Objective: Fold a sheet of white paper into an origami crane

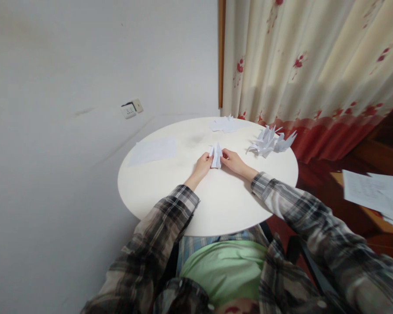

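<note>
A small piece of folded white paper (216,156) stands between my two hands, over the middle of the round white table (229,205). My left hand (203,165) pinches its left edge, thumb toward the paper. On the other side, my right hand (232,160) has its fingertips closed on the right edge. Several folded paper cranes (265,141) sit in a cluster at the table's right side, beyond my right hand. The finer folds of the held paper are too small to make out.
A flat white sheet (155,149) lies at the table's left, and more paper (227,125) at the far edge. Behind are a wall with a socket (129,110) and a flowered curtain (298,65). Printed sheets (373,192) rest on wooden furniture at right.
</note>
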`<state>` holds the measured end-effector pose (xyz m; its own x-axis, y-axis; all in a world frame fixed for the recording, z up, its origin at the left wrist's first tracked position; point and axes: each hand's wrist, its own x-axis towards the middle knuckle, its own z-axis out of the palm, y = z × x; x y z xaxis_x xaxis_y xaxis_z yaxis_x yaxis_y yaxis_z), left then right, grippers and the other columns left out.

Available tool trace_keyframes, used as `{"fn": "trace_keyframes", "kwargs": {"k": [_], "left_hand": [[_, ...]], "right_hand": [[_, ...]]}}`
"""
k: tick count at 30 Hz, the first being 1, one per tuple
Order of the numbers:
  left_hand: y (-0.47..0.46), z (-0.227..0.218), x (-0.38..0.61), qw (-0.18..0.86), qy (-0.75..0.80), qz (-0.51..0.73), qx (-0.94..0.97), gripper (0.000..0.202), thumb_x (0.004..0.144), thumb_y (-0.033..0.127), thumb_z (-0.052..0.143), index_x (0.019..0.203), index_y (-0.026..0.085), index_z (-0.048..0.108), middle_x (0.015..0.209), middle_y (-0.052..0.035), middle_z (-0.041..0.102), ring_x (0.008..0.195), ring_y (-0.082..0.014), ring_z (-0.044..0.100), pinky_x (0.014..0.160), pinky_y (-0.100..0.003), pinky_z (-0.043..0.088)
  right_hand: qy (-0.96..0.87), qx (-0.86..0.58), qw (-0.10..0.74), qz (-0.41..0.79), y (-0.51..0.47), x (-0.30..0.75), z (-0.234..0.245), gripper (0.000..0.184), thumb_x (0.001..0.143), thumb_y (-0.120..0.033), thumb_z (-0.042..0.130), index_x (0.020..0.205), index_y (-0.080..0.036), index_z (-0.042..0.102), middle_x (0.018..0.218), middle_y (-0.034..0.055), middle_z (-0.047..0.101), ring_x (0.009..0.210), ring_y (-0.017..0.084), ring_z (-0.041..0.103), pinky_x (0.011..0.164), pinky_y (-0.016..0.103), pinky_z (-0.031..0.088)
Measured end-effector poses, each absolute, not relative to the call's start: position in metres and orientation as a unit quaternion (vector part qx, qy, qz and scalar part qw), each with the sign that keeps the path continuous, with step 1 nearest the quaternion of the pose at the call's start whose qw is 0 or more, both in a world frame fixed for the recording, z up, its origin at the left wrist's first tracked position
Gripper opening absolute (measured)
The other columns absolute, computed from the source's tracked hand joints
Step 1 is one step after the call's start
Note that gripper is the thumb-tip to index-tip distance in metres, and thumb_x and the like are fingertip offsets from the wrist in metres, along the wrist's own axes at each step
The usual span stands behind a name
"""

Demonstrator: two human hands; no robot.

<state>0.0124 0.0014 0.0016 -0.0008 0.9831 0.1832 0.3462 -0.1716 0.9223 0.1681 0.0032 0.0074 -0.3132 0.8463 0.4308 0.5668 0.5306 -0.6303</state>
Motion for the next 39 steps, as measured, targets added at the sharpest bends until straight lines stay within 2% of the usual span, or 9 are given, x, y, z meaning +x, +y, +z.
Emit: {"fn": "trace_keyframes", "kwargs": {"k": [39], "left_hand": [[-0.0013,0.0041,0.0126,0.343,0.545,0.450,0.618,0.014,0.079,0.022,0.050,0.065,0.018,0.049,0.059,0.0036,0.050,0.058,-0.0106,0.047,0.056,-0.023,0.036]], "right_hand": [[-0.793,-0.453,0.368,0.174,0.0028,0.1691,0.0082,0.013,0.081,-0.027,0.046,0.079,-0.017,0.054,0.074,0.0007,0.058,0.067,0.013,0.049,0.066,0.025,0.036]]}}
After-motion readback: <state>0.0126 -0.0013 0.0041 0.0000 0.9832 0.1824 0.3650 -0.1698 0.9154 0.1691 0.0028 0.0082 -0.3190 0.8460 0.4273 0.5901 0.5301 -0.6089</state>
